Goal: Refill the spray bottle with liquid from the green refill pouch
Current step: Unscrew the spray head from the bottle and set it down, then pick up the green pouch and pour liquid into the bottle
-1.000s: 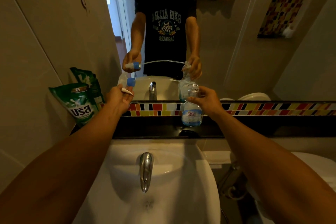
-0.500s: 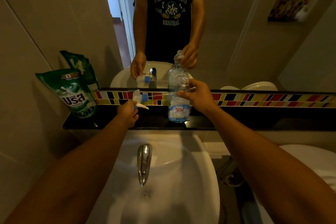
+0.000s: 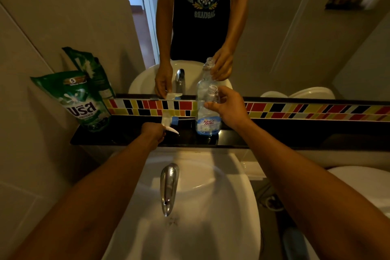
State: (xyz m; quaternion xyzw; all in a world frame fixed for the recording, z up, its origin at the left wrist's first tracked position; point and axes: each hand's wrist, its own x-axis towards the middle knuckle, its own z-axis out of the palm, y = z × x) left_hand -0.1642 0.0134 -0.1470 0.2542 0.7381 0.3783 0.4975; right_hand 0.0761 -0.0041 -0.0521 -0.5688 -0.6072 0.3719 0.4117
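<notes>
A clear spray bottle (image 3: 207, 120) with a blue-and-white label stands uncapped on the black ledge (image 3: 274, 135) behind the sink. My right hand (image 3: 229, 107) grips its upper body just below the open neck. My left hand (image 3: 153, 133) holds the white and blue spray head (image 3: 169, 121) low over the ledge, left of the bottle, its thin tube stretching right towards the bottle. The green refill pouch (image 3: 82, 99) leans upright against the left wall at the ledge's left end, untouched.
A white basin (image 3: 221, 196) with a chrome tap (image 3: 168, 186) lies below the ledge. Above the ledge run a coloured tile strip (image 3: 306, 110) and a mirror showing a person's reflection. A white toilet (image 3: 363, 186) sits at lower right.
My left hand has lowered the spray head from beside the mirror down to the ledge. The right hand has stayed on the bottle. The camera has tilted down.
</notes>
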